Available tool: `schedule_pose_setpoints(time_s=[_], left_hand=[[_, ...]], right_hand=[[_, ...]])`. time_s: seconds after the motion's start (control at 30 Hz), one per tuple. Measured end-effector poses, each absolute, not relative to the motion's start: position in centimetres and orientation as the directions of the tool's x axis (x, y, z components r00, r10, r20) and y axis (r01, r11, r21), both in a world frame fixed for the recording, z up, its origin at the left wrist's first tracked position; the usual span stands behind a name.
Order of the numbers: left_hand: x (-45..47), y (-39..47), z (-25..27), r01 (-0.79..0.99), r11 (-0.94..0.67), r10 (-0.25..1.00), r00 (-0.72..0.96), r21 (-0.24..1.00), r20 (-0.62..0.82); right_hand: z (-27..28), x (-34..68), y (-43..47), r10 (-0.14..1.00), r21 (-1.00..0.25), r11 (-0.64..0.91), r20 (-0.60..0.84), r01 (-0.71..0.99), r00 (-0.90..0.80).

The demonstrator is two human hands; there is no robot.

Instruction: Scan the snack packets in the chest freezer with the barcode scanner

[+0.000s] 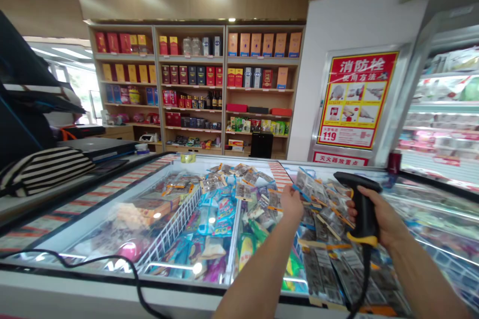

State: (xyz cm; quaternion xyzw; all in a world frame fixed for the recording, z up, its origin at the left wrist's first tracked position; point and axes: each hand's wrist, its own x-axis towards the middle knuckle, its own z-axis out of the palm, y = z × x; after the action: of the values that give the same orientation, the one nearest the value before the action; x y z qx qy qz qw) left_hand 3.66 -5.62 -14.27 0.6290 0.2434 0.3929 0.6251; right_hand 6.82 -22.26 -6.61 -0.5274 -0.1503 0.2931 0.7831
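My right hand (379, 214) is wrapped round the handle of a black and yellow barcode scanner (364, 209), its head pointing left and its cable hanging down. My left hand (292, 203) is closed at the edge of a small clear packet (311, 187) with dark contents and a blue corner; the fingertips are partly hidden. Many similar flat packets (325, 271) with dark contents and orange or blue edges lie in a heap on the freezer's glass top (149, 264), below and between my hands. More loose packets (243, 179) are spread to the left.
Under the glass, a white wire basket (175, 227) and bagged frozen goods (217, 214) show. A black cable (112, 257) crosses the front left. A striped bag (48, 169) and a laptop (99, 147) sit at left. Shelves of boxes (194, 76) stand behind; a refrigerated display (443, 114) stands at right.
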Motion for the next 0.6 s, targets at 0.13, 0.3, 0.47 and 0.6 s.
schedule_pose_setpoints(time_s=[0.13,0.3,0.47,0.6], left_hand=[[4.3,-8.1,-13.8,0.036,-0.224,0.834,0.524,0.974,0.173],[1.0,-5.8,-13.1,0.227,-0.367,0.838,0.501,0.902,0.215],[-4.9,2.3,-14.3,0.374,-0.417,0.909,0.184,0.828,0.375],[-7.8,6.5,-16.2,0.418,-0.372,0.927,0.117,0.829,0.357]], right_hand=[[-6.3,7.2,-23.2,0.573,-0.915,0.284,-0.077,-0.286,0.816],[-6.4,5.8,-21.0,0.676,-0.907,0.283,-0.041,-0.311,0.736],[-7.6,3.2,-16.5,0.785,-0.904,0.182,-0.102,-0.386,0.611],[-8.6,1.4,-12.9,0.83,-0.906,0.092,-0.159,-0.412,0.535]])
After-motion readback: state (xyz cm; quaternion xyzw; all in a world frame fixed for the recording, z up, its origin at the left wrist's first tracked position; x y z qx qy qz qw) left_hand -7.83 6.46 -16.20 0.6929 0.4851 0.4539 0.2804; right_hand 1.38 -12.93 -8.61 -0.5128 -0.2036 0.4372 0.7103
